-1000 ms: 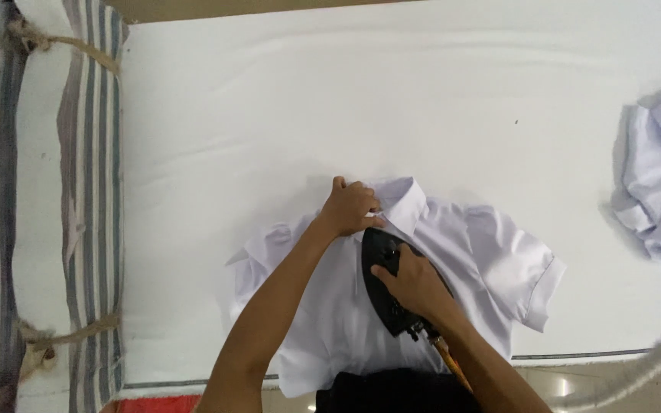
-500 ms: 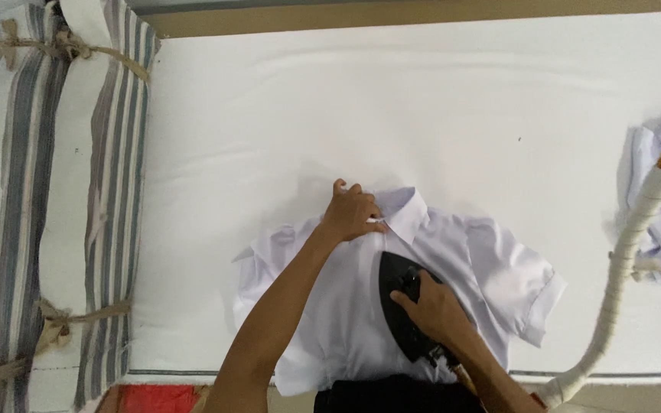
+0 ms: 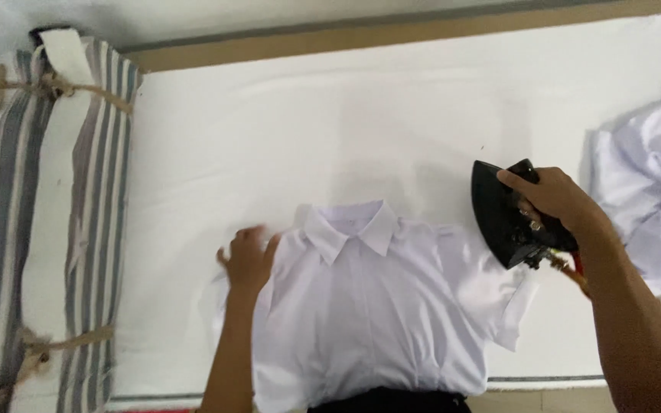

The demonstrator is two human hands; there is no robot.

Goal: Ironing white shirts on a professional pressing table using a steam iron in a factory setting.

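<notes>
Gripping the black iron (image 3: 512,218) just off the white shirt (image 3: 376,306) lying flat on the sheet, the right hand (image 3: 552,195) risks scorching fabric if it lingers, while the left hand (image 3: 249,258) presses open-palmed on the sleeve.

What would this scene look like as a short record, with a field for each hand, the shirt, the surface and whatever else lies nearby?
Left hand: left hand lies flat on the shirt's sleeve, blurred
Right hand: right hand has its grip on the black iron, held beside the shirt's other sleeve
Shirt: white collared shirt spread front up, collar away from the person
Surface: white padded table
Nearby: crumpled pale garment at the right edge; striped cloth roll tied with rope at the left
</notes>
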